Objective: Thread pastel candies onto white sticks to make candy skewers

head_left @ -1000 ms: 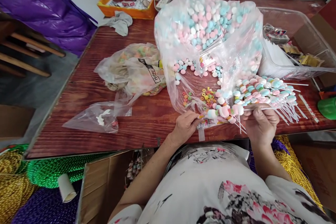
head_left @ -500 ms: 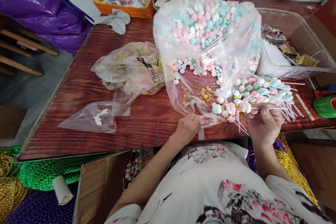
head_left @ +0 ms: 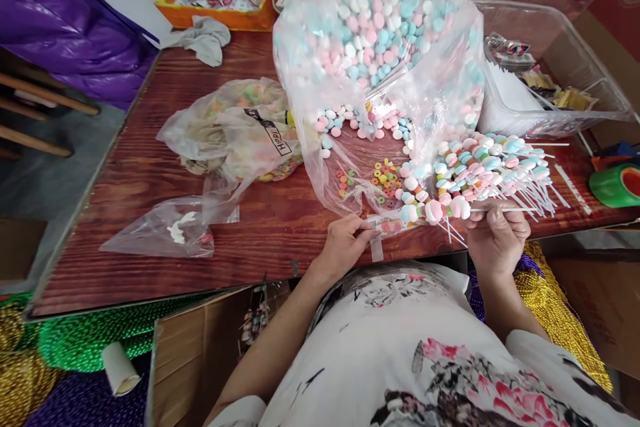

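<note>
My right hand (head_left: 496, 235) is closed on a white stick threaded with pink, white and blue candy discs, the candy skewer (head_left: 434, 211), held level over the table's front edge. My left hand (head_left: 345, 240) pinches something small at the edge of the clear plastic sheet, close to the skewer's tip; I cannot make out what it is. Loose coloured ring candies (head_left: 384, 177) lie on the plastic just beyond both hands. A pile of finished candy skewers (head_left: 490, 163) rests to the right. A big clear bag of pastel candies (head_left: 380, 40) stands behind.
A crumpled bag of ring candies (head_left: 240, 127) and a flat plastic bag (head_left: 170, 230) lie at left on the wooden table (head_left: 150, 167). A clear bin (head_left: 560, 80) sits at right, green tape roll (head_left: 617, 185) beside it. An orange tray (head_left: 215, 7) and grey cloth (head_left: 200, 37) are at the back.
My left hand shifted slightly left and down along the plastic edge. The right hand kept the skewer, which moved a little. The camera view drifted so everything sits further left.
</note>
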### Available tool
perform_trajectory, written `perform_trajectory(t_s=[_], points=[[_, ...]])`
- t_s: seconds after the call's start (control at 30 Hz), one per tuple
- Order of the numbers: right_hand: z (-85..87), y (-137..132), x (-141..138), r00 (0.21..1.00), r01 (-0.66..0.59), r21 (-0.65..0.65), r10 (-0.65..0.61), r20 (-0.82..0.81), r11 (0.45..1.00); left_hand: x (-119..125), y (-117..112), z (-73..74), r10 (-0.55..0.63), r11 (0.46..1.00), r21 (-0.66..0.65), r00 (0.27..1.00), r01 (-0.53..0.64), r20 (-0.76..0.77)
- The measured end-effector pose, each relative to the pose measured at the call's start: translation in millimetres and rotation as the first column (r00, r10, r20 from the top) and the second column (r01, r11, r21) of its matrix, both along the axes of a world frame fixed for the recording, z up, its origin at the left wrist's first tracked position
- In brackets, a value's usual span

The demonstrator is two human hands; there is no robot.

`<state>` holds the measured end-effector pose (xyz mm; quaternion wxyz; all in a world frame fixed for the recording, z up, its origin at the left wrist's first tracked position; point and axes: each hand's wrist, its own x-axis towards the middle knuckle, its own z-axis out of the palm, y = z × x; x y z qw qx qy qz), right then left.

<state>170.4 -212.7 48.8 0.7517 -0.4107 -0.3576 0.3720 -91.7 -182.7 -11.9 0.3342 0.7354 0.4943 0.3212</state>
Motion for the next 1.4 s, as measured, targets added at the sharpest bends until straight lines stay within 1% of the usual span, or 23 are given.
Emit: perform_trajectory(t_s=[0.07,0.13,0.2,0.3,0.37,0.43,0.47,0.53,0.6,0.63,0.7,0.73,0.77,0.8,0.87,0.9,0.97,1.03,1.07,1.13,1.2,1.3,1.4], points=[[2.8,-1,1,1.000,-0.024,0.026,0.024,-0.003,0.999,-1,6,5.4,0.072,0.986,-0.154,0.993,-0.058,0.089],[3.5,-1,-1,0.999,-0.050,0.041,0.050,0.004,0.998,-1,10,10.2,0.126,0.956,-0.282,0.981,-0.080,0.149],[1.6,-1,-4,0.998,-0.067,0.042,0.066,0.020,0.997,1,11,13.6,0.152,0.934,-0.348,0.972,-0.082,0.178],[-4.4,-1,-10,0.996,-0.067,0.035,0.064,0.064,0.997,4,9,16.0,0.155,0.931,-0.357,0.967,-0.075,0.202],[-7.8,0,-12,0.993,-0.063,0.037,0.058,0.106,0.997,5,8,15.9,0.120,0.955,-0.292,0.971,-0.056,0.206],[-9.1,2,-10,0.987,-0.062,0.040,0.056,0.148,0.997,5,8,14.9,0.055,0.989,-0.144,0.981,-0.028,0.185],[-8.9,3,-8,0.983,-0.082,0.025,0.077,0.169,0.996,4,9,14.2,0.012,0.998,-0.056,0.986,-0.003,0.165],[-7.4,4,-4,0.964,-0.169,-0.040,0.173,0.201,0.985,2,10,12.6,-0.080,0.992,0.111,0.990,0.067,0.117],[-6.2,4,0,0.939,-0.240,-0.093,0.256,0.231,0.966,2,11,11.4,-0.173,0.960,0.232,0.984,0.156,0.054],[-6.0,4,0,0.930,-0.245,-0.100,0.263,0.259,0.964,3,11,11.0,-0.220,0.939,0.275,0.975,0.208,0.015],[-6.7,4,-1,0.916,-0.224,-0.078,0.237,0.324,0.971,4,11,11.0,-0.303,0.894,0.328,0.951,0.307,-0.064],[-7.1,4,-2,0.906,-0.238,-0.072,0.248,0.343,0.969,5,11,11.4,-0.336,0.874,0.339,0.937,0.347,-0.093],[-7.4,4,-4,0.895,-0.279,-0.077,0.288,0.340,0.957,5,11,12.0,-0.357,0.861,0.345,0.928,0.373,-0.110],[-7.3,4,-5,0.887,-0.333,-0.089,0.344,0.308,0.939,4,11,13.0,-0.364,0.857,0.348,0.924,0.381,-0.115],[-5.8,5,-6,0.882,-0.419,-0.106,0.432,0.188,0.902,2,12,15.9,-0.337,0.867,0.351,0.935,0.353,-0.106],[-4.5,6,-7,0.888,-0.429,-0.105,0.440,0.130,0.897,1,13,17.7,-0.316,0.875,0.355,0.944,0.330,-0.099],[-1.9,7,-8,0.908,-0.408,-0.095,0.414,0.066,0.908,-1,15,21.8,-0.293,0.883,0.356,0.952,0.306,-0.089],[-0.4,7,-9,0.910,-0.404,-0.087,0.410,0.069,0.911,1,16,25.7,-0.331,0.887,0.313,0.940,0.339,-0.082],[-0.3,7,-10,0.904,-0.414,-0.085,0.420,0.074,0.906,2,16,27.3,-0.365,0.890,0.266,0.928,0.370,-0.070],[-1.3,8,-12,0.887,-0.447,-0.086,0.454,0.085,0.890,7,15,29.6,-0.426,0.896,0.131,0.904,0.425,-0.020],[-3.1,10,-12,0.869,-0.472,-0.092,0.480,0.118,0.877,11,12,31.3,-0.450,0.893,0.001,0.892,0.450,0.035],[-4.8,15,-12,0.841,-0.493,-0.120,0.507,0.191,0.862,17,6,33.4,-0.434,0.890,-0.119,0.898,0.439,0.066],[-4.6,18,-16,0.823,-0.507,-0.169,0.533,0.196,0.845,20,2,34.7,-0.379,0.901,-0.199,0.923,0.385,0.071]])
